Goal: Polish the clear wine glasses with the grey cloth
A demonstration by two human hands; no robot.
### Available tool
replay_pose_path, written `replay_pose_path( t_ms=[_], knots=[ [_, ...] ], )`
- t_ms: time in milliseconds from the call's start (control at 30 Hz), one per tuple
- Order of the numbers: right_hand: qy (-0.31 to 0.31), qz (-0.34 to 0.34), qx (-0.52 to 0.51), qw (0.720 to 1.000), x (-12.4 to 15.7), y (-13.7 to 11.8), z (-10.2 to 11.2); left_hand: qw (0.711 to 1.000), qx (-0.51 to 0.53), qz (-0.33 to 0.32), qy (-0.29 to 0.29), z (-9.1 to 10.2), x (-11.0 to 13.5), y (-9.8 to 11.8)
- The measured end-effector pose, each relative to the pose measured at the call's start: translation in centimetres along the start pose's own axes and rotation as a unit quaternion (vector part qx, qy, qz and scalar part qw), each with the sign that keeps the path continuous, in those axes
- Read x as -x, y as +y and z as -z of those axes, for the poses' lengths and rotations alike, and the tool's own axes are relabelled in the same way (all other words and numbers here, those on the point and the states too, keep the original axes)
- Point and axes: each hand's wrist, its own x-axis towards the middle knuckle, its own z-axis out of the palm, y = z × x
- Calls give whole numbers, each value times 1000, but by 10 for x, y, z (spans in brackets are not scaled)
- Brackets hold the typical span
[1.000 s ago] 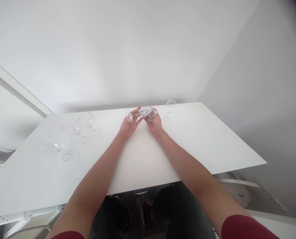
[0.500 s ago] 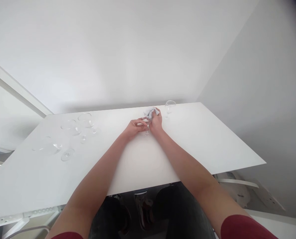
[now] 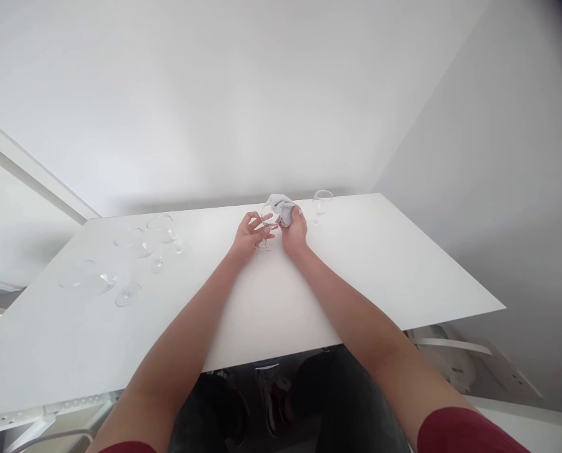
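Note:
A clear stemmed wine glass (image 3: 265, 234) stands roughly upright between my hands near the far middle of the white table (image 3: 379, 264). My left hand (image 3: 251, 234) pinches its stem with thumb and fingers, the other fingers raised. My right hand (image 3: 294, 230) is closed on a bunched pale grey cloth (image 3: 281, 206), which covers the bowl of the glass.
Another stemmed glass (image 3: 321, 202) stands upright just right of my hands near the table's far edge. Several clear glasses (image 3: 134, 242) are grouped at the left, one of them (image 3: 88, 278) lying on its side. White walls close off the back and right.
The glass went from lying sideways, foot toward the left, to upright with its foot down. My left hand moved from the foot to the stem; the cloth stayed on the bowl.

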Motion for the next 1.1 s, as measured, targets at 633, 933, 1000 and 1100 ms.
replay_pose_path(
  t_ms=[633,933,1000,1100],
  knots=[
    [-140,-93,91,982,6,4,-5,994,47,-21,95,12,-1,8],
    [-131,-128,118,976,3,14,-2,994,76,-44,61,12,0,9],
    [-104,-97,100,985,1,13,-1,992,86,-53,77,11,0,10],
    [-69,-50,53,995,-3,7,1,984,117,-76,114,13,-1,11]
  ],
)
